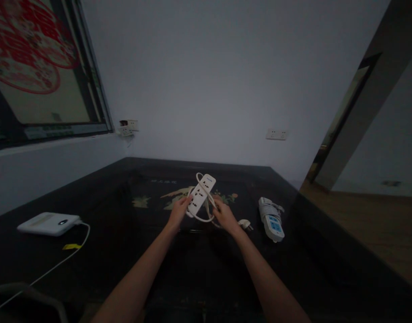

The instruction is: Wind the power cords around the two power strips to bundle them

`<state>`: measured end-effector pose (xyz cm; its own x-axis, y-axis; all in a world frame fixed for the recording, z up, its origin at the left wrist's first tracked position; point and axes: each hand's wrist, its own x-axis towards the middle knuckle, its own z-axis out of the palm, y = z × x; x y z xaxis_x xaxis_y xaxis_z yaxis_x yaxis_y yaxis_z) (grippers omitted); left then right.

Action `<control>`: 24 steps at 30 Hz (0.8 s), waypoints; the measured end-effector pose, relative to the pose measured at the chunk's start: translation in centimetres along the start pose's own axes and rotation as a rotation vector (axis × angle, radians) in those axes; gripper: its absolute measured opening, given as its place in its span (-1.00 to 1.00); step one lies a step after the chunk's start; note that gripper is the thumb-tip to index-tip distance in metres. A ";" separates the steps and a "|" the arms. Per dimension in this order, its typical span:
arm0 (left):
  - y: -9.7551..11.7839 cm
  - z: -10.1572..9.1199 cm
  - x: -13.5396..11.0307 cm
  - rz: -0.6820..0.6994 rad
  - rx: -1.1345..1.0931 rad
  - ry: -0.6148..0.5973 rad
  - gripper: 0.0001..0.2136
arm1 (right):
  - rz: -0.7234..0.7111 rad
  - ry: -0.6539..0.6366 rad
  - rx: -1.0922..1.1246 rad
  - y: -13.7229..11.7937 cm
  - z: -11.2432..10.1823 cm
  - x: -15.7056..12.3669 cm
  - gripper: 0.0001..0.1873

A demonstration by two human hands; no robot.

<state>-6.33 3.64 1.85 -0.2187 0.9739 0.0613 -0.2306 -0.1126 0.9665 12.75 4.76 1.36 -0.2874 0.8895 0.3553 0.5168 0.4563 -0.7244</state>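
A white power strip (198, 195) with several sockets is held tilted above the dark table, its upper end leaning right. My left hand (179, 210) grips its lower left edge, fingers closed. The strip's own white cord (204, 220) loops around it. My right hand (223, 212) is closed on the cord beside the strip's right side. Just right of that hand, the cord's plug (245, 224) shows near the tabletop, prongs pointing right. A second power strip (273, 226) with blue sockets lies farther right, its grey cord wound around its upper half.
The black table (125, 260) has a painted floral panel and meets the wall at its back. At left lies a white power bank-like device (49, 224) with a cable and a yellow tag (72, 246). Wall sockets (276, 134) sit above the table's back edge.
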 end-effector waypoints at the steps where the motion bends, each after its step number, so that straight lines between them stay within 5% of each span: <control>1: 0.1 0.1 -0.1 -0.001 -0.014 0.010 -0.68 | -0.012 -0.018 -0.035 -0.3 0.0 -0.2 -0.64; 10: 0.1 0.2 -0.5 -0.068 -0.107 0.050 -0.71 | -0.049 -0.128 -0.362 -3.5 0.1 -1.8 -0.81; 17: 0.3 0.2 -0.5 -0.192 -0.095 -0.081 -0.65 | -0.098 -0.200 -0.513 -3.9 -0.6 -2.0 -0.74; 24: 0.3 0.2 -0.5 -0.145 -0.116 -0.042 -0.65 | -0.151 -0.261 -0.536 -4.3 -0.6 -2.2 -0.70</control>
<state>-6.15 3.19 2.19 -0.1362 0.9886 -0.0644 -0.3656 0.0103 0.9307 11.63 0.86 4.00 -0.5421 0.8096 0.2254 0.7691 0.5860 -0.2552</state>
